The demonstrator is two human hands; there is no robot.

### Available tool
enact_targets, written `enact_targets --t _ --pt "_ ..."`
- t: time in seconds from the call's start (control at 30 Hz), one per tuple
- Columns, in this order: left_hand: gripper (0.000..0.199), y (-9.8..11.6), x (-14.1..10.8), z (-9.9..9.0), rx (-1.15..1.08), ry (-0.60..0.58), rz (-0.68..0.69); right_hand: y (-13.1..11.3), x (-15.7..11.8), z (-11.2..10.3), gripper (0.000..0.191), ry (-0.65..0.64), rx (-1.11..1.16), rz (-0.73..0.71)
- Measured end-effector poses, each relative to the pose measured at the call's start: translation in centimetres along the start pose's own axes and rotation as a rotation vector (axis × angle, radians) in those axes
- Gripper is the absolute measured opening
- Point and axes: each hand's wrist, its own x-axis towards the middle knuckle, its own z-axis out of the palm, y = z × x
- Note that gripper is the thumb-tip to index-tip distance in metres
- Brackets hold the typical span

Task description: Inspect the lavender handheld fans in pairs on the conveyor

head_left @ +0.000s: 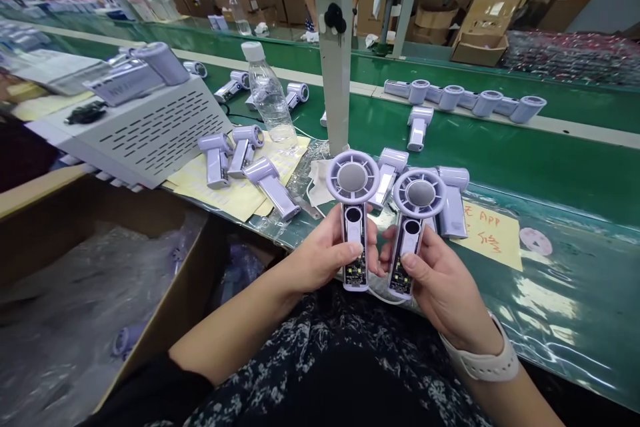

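Observation:
My left hand (327, 250) is closed around the handle of a lilac handheld fan (352, 177), its thumb on the front. My right hand (445, 273) grips a second lilac handheld fan (420, 192) the same way. Both fans are upright side by side, grilles facing me, with dark circuit boards showing in the handles. Just behind them, more lilac fans, one (391, 170) in the middle and another (454, 200) to the right, lie on the bench. A yellow paper with red handwriting (495, 237) is to the right of my right hand.
A grey metal post (336, 80) rises from the bench. Left of it stand a plastic bottle (270, 97), several fans on yellow paper (235, 199) and a slotted grey box (160, 127). A carton (165, 320) sits lower left. Fans line the green conveyor (565, 157); people work beyond.

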Motion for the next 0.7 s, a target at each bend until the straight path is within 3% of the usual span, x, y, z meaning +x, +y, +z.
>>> enact_targets --t 0.17,0.37,0.53,0.7 --pt "0.041 -0.18 0.33 -0.18 -0.010 -0.016 0.004 0.08 -0.07 -0.14 0.042 0.027 -0.002 0.029" --pt "0.041 -0.42 0.65 -0.36 -0.023 0.000 -0.003 -0.39 -0.40 -0.16 0.038 -0.027 0.072 0.045" --pt "0.037 -0.48 0.53 -0.48 0.026 -0.010 0.005 -0.20 -0.48 -0.31 0.029 -0.012 0.025 0.022" --pt "0.036 -0.41 0.11 -0.65 0.096 -0.035 0.013 -0.04 -0.41 -0.52 0.032 -0.039 -0.030 -0.002"
